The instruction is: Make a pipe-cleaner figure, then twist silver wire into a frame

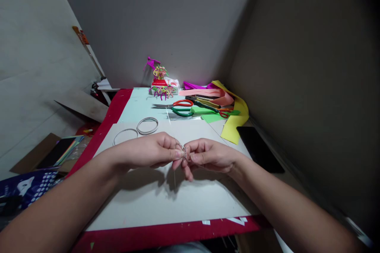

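Observation:
My left hand (162,151) and my right hand (210,155) meet above the middle of the board. Between their fingertips is a small loop of thin, twisted silvery wire (185,151). The left thumb and forefinger pinch one side of it, and the right fingers close on the other. Fine straight wire ends stick out above and below the left hand. Beyond the left wrist lie a coil of wire (147,133) and a second wire ring (125,129), the latter partly covered by the forearm.
Scissors (182,103) with red and green handles and dark-handled pliers (204,105) lie behind my hands. Yellow felt (243,108) and other coloured strips are at the back right. Small pipe-cleaner figures (160,72) stand by a box. A black slab (259,149) rests at right.

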A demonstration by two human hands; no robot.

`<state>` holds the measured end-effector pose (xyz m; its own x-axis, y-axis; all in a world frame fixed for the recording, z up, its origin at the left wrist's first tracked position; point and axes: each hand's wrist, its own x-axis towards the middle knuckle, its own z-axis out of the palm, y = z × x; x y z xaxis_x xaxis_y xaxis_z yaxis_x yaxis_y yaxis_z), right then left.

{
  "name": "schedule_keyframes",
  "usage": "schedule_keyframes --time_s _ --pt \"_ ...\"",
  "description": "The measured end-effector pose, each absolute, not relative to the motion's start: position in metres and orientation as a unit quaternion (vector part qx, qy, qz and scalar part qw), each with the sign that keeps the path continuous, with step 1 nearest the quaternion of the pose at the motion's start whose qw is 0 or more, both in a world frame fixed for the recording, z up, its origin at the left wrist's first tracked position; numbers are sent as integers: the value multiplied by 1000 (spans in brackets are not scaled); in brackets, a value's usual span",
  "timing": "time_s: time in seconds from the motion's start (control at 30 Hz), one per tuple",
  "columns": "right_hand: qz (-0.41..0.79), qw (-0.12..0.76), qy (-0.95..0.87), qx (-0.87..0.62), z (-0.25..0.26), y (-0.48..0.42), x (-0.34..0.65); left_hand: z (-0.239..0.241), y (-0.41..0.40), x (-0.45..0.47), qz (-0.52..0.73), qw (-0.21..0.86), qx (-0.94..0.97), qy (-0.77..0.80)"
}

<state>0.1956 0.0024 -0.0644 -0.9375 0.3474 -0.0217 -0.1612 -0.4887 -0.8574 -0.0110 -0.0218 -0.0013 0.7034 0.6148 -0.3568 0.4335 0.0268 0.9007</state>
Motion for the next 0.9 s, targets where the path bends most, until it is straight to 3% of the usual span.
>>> schedule_keyframes --time_s 0.3,0.63,0.8,0.9 --pt "906 111 -393 -109 -63 -6 193 -6 -23 -12 72 655 661 359" --pt "830 173 -496 -187 -48 -15 191 6 -27 -12 36 624 712 321" --pt "713 206 -628 -235 -37 -19 195 6 -28 -10 45 576 719 386" --pt "525 262 -753 -298 -33 -21 195 4 -27 -7 65 547 707 444"
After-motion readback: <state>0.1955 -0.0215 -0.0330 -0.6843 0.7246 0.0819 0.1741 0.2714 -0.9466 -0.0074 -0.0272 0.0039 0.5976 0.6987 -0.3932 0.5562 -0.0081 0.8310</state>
